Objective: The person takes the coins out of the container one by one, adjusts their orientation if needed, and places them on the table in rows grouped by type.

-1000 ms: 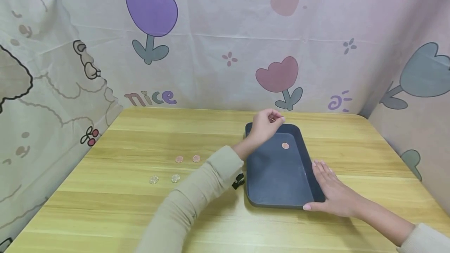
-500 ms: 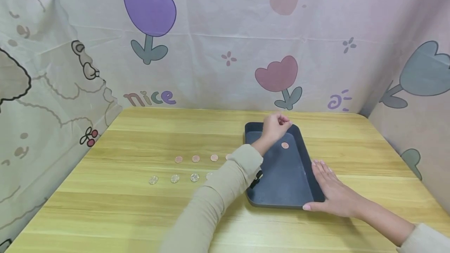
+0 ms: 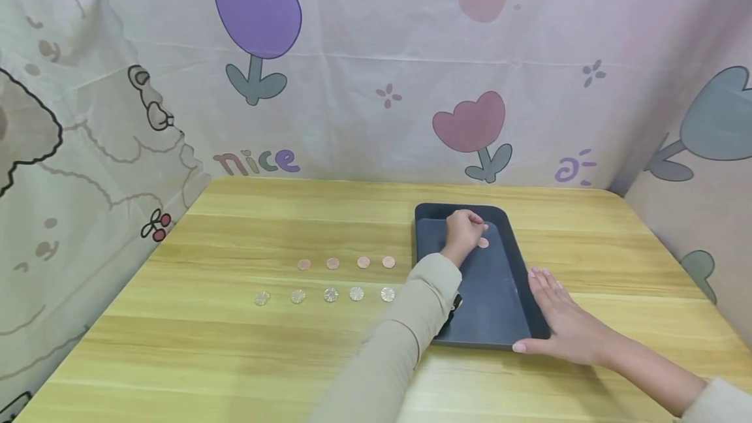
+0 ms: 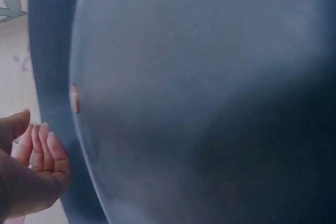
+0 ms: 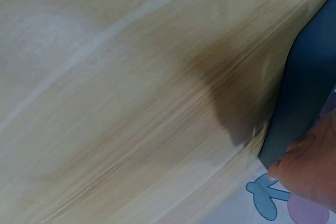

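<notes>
A dark rectangular tray (image 3: 487, 305) lies on the wooden table. My left hand (image 3: 463, 235) is over its far half, thumb and fingertips pinching a small copper-coloured coin (image 3: 485, 227). Just below those fingertips, another copper coin (image 3: 483, 243) lies on the tray floor. The left wrist view shows my curled fingers (image 4: 46, 153) beside the tray wall and a copper coin (image 4: 75, 98) at the floor's edge. My right hand (image 3: 568, 326) rests along the tray's right side, fingers extended, thumb at the near corner. In the right wrist view, part of that hand (image 5: 310, 163) touches the tray's side (image 5: 299, 98).
Left of the tray, several copper coins (image 3: 333, 264) form a row on the table (image 3: 247, 358). Nearer to me is a row of several silver coins (image 3: 331, 294). A printed cloth (image 3: 352, 31) hangs behind the table and along both sides.
My left hand has moved right and lowered toward the coin in the tray. The sleeve no longer covers the right ends of the coin rows. My right hand has stayed at the tray.
</notes>
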A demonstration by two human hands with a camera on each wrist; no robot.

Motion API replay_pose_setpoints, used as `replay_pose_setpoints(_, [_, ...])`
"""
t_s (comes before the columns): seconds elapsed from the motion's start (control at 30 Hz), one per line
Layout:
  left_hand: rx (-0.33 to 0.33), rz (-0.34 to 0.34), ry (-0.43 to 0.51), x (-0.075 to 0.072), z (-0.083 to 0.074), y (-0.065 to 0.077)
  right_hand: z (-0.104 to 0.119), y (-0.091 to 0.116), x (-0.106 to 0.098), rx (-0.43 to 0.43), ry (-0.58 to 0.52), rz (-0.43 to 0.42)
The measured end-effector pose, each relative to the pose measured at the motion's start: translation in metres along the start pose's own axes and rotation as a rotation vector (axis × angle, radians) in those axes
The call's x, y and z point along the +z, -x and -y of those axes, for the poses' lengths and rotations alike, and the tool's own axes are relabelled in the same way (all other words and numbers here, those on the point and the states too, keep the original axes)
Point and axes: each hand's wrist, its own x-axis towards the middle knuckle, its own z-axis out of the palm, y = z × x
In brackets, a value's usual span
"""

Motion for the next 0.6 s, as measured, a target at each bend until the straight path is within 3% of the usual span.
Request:
replay_pose_setpoints(0.1, [-0.027, 0.014, -0.035, 0.003, 0.005, 0.000, 0.000, 0.000, 0.001, -0.003, 0.009, -0.005])
replay_pose_setpoints(0.33, [-0.006, 0.071, -0.295, 0.003, 0.012, 0.002, 0.002, 0.001, 0.001, 0.005, -0.006, -0.008])
replay_pose_setpoints(0.6, [0.018, 0.107, -0.509, 0.008, 0.008, 0.003, 0.002, 0.001, -0.001, -0.011, 0.022, -0.008])
